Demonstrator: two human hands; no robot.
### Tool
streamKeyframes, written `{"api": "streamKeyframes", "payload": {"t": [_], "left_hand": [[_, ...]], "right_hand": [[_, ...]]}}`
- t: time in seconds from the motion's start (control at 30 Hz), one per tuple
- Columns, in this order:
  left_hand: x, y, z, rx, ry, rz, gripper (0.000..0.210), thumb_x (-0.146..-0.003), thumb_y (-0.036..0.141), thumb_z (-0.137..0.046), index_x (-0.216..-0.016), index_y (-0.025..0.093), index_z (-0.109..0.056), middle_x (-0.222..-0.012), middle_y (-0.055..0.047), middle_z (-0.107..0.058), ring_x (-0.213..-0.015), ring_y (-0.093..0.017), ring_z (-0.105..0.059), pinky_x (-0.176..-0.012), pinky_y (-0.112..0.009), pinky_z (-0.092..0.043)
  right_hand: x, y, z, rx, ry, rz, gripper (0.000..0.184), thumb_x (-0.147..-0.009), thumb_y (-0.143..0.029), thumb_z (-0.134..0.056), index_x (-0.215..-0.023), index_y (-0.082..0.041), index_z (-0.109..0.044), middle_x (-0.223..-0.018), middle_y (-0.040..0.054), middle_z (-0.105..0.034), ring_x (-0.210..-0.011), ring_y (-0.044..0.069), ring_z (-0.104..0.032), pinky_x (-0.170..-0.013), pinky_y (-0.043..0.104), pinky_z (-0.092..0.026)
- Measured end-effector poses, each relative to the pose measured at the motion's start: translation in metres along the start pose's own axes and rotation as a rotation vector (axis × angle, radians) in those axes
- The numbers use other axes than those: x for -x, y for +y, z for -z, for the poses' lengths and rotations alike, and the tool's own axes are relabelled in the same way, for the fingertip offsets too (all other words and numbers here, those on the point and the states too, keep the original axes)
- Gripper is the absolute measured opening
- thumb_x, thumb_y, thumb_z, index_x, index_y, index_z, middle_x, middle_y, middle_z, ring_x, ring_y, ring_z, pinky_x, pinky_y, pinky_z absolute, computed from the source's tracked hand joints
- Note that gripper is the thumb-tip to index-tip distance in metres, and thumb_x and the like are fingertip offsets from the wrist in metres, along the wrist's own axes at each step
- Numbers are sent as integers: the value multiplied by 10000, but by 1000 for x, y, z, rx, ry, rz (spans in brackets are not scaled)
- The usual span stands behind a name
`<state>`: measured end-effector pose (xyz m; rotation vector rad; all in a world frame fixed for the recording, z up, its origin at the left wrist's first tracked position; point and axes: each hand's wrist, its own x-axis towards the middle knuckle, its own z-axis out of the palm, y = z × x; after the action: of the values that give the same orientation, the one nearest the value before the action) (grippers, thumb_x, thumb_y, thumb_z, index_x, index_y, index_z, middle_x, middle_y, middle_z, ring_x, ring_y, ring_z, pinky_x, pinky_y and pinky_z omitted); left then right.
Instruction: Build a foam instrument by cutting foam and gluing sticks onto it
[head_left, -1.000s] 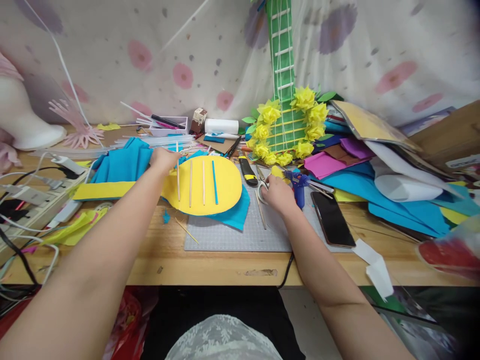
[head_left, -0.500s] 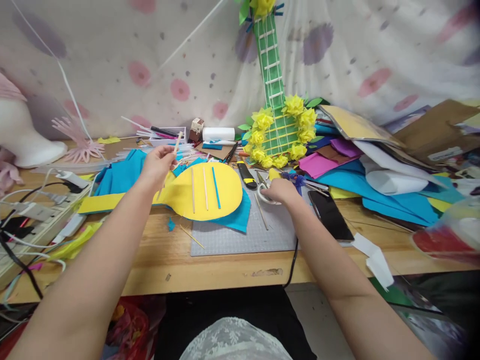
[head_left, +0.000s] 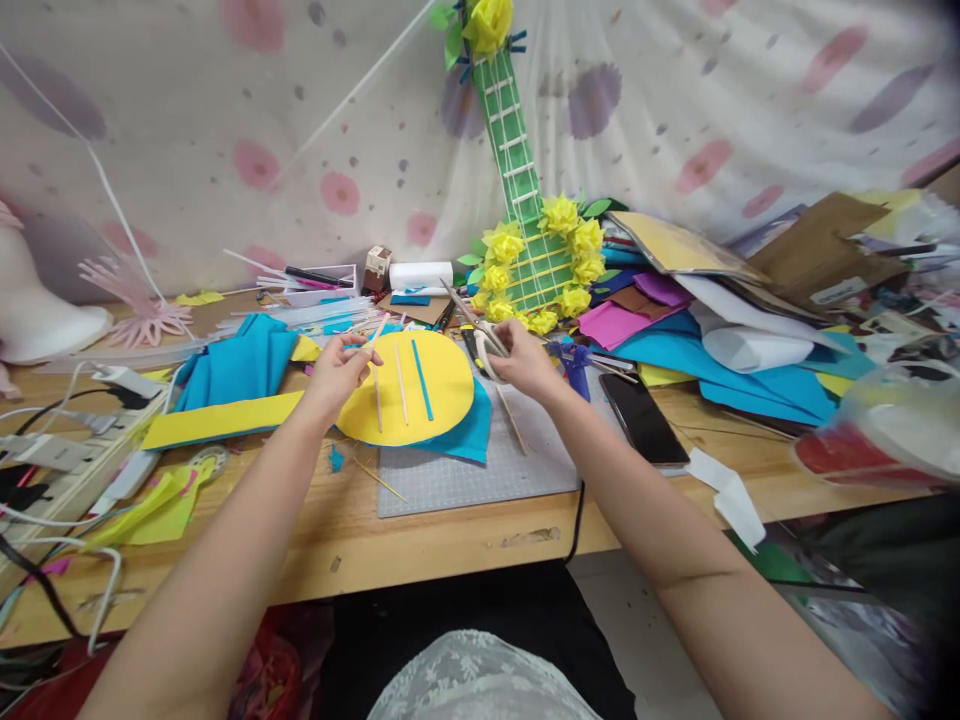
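My left hand (head_left: pixel 346 368) pinches a thin wooden stick (head_left: pixel 382 327) above the yellow guitar-shaped cutout (head_left: pixel 442 385). My right hand (head_left: pixel 519 358) grips a pair of scissors (head_left: pixel 481 335) by its white handles, blades pointing up and to the left. On the cutout's round body lie two pale sticks (head_left: pixel 401 385) and a blue stick (head_left: pixel 422 380), roughly side by side. Its long neck (head_left: pixel 217 422) reaches left under my forearm. Blue sheet material (head_left: pixel 469 432) shows beneath the body. Another stick (head_left: pixel 512 420) rests on the grey cutting mat (head_left: pixel 457 487).
A green guitar craft with yellow flowers (head_left: pixel 517 190) leans on the curtain. To the right are a phone (head_left: pixel 643 418), a blue glue gun (head_left: pixel 576 368), stacked sheets (head_left: pixel 660 355) and a red-and-clear cup (head_left: pixel 862 455). Blue fabric (head_left: pixel 232 365) and a power strip (head_left: pixel 82 450) are left.
My right hand has lifted the scissors off the mat and brought them left, toward my left hand. My left hand, still holding the stick, has moved lower and slightly right. The view has shifted.
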<state>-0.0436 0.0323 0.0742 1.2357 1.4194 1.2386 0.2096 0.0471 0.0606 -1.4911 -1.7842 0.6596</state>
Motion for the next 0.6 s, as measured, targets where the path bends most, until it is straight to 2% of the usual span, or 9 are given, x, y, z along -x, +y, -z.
{"api": "streamKeyframes", "payload": {"t": [0.1,0.17,0.3,0.6], "left_hand": [[1,2,-4,91,-6,-17,282,-642,214,-561,-869,188,-394,-643,23,-596,-405,-39,-315,-421,-193,-191],[2,4,-5,118,-11,-44,300,-636,221,-576,-863,191,-382,-631,26,-595,-400,-39,-313,-417,-193,-184],[4,9,-9,118,-38,-78,299,-642,228,-580,-854,190,-373,-621,31,-594,-399,-40,-320,-414,-194,-194],[1,18,-15,55,-91,-92,290,-633,180,-550,-850,189,-358,-610,39,-598,-392,-39,-318,-417,-195,-207]], "right_hand": [[1,-15,-16,-66,-120,-6,523,-601,-427,-651,-987,-183,-396,-911,18,-552,-756,136,-518,-646,249,-388],[1,-25,-24,-35,-239,8,518,-608,-487,-638,-961,-182,-413,-891,16,-539,-732,132,-500,-626,244,-371],[-4,-40,-34,96,-455,144,458,-656,-581,-568,-852,-178,-473,-837,22,-529,-709,135,-479,-610,241,-337],[-15,-57,-35,71,-605,189,489,-693,-630,-512,-873,-176,-490,-854,24,-558,-725,137,-491,-614,227,-342]]}}
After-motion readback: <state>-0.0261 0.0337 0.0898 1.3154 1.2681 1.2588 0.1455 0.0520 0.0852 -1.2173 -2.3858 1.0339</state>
